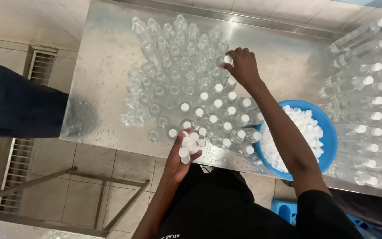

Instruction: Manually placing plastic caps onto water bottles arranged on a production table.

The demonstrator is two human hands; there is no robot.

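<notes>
Head view. I see my left hand (180,161) cupped at the near edge of the wet steel table (98,66), fingers curled around a heap of white round plastic caps (189,144). My right hand (243,66) reaches over the cluster of clear plastic bottles (173,71), fingertips pinching one white cap (227,59) onto a bottle. A blue round bowl of caps (328,132) sits right of the cluster.

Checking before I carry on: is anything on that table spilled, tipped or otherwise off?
Water droplets lie scattered across the steel table, mostly on its left side. The clear bottles all seem upright; the far ones are uncapped. The left hand holds white caps; the right hand sets one on.
</notes>
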